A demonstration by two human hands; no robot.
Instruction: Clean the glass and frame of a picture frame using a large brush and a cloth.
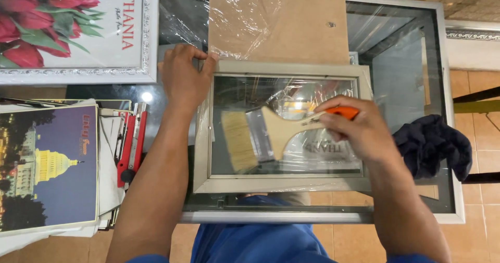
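From the head camera, a framed print of red tulips (62,23) with a white mat and silver moulding lies at the upper left of the glass-topped bench (406,49). Below it, at the left edge, sits a stack of glossy posters (49,166), the top one a night view of a lit, domed building. A red hand tool (133,140) lies just beside the stack. A brown fibreboard backing (291,23), partly covered in crinkled clear plastic film, lies above a pale grey picture frame (284,182) that rests flat at the middle of the bench, glass pane inside.

The left hand (182,78) presses down on the frame's upper left corner, fingers curled over the edge. The right hand (359,130) is closed around the orange-tipped wooden handle of a flat paintbrush (260,135), whose pale bristles lie on the glass. A dark blue cloth (429,143) is bunched at the right.
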